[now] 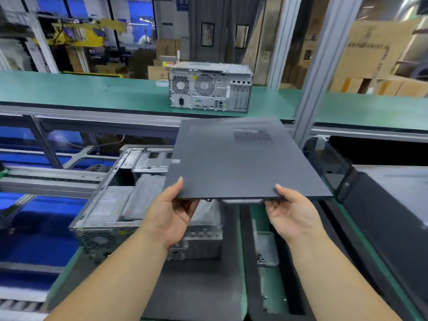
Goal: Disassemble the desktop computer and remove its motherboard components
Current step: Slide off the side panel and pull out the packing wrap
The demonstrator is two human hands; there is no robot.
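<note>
Both hands are up in front of the person, and between them sits the dark side panel, held nearly flat in the air, its far end carrying a patch of small vent holes. The left hand grips the near edge towards its left corner, thumb on top, fingers curled underneath. The right hand pinches the same edge further right, thumb on the upper face, fingers tucked below; the two hands are set well apart along that edge. Below and to the left, the open computer case lies on its side on a dark mat, bare metal frame showing, a fan grille at its near corner, the panel overlapping its right part from above. The mat rests on a green workbench. Further back, on a green conveyor belt, a second computer stands upright with its rear ports and fan grilles facing the camera. Off to the right lies a black case, its near parts blurred. Cardboard boxes are stacked in the background.
</note>
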